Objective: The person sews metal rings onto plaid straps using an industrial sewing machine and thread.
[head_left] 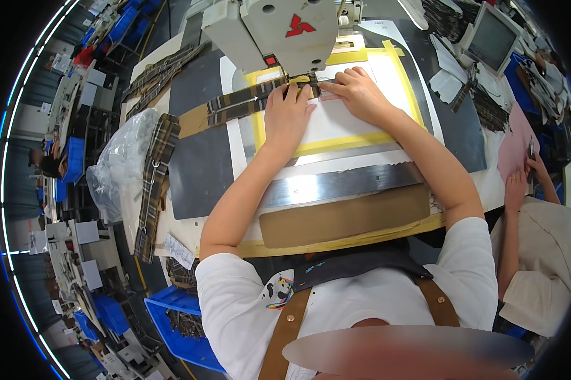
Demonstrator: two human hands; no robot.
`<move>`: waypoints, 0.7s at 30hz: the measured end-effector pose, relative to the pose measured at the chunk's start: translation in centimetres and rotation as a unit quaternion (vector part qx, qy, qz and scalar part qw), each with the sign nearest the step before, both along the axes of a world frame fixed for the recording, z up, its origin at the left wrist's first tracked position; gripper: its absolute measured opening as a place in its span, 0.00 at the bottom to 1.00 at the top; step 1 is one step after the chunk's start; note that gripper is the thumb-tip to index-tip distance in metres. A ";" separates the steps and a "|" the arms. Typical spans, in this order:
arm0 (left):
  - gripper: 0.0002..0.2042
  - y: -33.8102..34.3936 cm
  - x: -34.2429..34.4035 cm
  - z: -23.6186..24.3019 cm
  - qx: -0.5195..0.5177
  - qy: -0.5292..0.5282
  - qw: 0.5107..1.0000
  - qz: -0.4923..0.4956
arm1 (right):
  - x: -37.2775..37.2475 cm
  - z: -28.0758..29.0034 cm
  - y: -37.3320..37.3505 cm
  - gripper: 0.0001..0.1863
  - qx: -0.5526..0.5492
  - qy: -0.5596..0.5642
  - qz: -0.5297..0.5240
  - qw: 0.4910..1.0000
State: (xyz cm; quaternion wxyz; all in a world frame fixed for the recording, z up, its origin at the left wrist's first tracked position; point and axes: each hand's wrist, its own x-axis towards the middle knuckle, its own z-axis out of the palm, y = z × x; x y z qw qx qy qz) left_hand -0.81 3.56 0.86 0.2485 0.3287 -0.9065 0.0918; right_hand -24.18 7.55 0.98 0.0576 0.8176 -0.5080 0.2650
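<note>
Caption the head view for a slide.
Left hand on a plaid strip, right hand at its end by a white machine head.

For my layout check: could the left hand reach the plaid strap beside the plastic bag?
Probably yes: nothing visible covers the plaid strap, though the left hand touches the plaid strip.

A plaid strip (232,98) is touched by the left hand (287,117), beside the right hand (364,98); a machine (279,44) is mounted beyond.
</note>
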 end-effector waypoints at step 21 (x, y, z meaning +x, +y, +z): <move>0.20 0.2 -0.2 -0.3 0.038 0.036 0.999 0.013 | -0.2 -0.3 -0.1 0.18 -0.030 -0.017 0.001 0.999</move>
